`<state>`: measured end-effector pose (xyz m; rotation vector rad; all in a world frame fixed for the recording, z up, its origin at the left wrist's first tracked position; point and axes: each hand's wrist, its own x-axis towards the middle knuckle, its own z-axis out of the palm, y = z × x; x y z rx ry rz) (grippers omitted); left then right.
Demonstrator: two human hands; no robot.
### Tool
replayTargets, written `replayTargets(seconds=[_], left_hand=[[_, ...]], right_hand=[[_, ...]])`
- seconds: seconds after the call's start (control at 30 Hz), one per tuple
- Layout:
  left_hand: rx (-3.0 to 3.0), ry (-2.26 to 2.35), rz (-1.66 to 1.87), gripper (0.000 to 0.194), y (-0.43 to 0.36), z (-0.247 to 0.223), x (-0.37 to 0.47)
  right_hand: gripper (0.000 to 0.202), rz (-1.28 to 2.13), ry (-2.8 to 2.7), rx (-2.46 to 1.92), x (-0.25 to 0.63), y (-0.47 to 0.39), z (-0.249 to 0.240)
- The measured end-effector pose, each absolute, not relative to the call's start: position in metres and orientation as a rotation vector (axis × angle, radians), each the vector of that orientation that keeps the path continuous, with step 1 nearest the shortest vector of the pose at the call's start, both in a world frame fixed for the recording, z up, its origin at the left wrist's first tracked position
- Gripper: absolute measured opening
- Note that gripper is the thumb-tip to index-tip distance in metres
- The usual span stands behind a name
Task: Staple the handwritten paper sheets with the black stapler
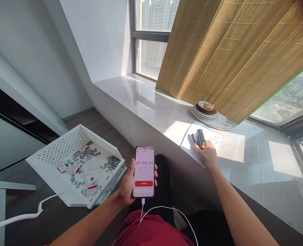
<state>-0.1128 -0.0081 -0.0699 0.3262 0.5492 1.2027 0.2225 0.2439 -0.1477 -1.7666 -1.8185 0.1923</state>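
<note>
A phone (144,174) with a lit screen, showing a timer at 00:00:05 and a red button, is held upright in my left hand (127,182), fingers wrapped round its sides. A white cable (142,202) is plugged into its lower end. My right hand (207,153) is at the near end of a black stapler (200,138), its fingers closed on it. The stapler rests over white paper (188,140) on the window sill; part of the paper bears dark print.
Stacked plates (205,115) stand on the sill (146,99) behind the paper. A bamboo blind (208,51) hangs by the window. At lower left, a white perforated basket (56,147) holds staple pieces and small boxes, with a cable (54,195) crossing it.
</note>
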Motion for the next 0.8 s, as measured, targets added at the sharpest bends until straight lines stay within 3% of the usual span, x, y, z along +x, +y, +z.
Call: replayTargets(seconds=[0.67, 0.8], left_hand=[[0.258, 0.659, 1.381, 0.075, 0.002, -0.109, -0.155], [0.193, 0.760, 1.519, 0.066, 0.009, -0.125, -0.171]], right_hand=[[0.038, 0.191, -1.821, -1.757, 0.222, 0.246, -0.146], [0.041, 0.219, -1.818, -1.761, 0.225, 0.248, -0.149]])
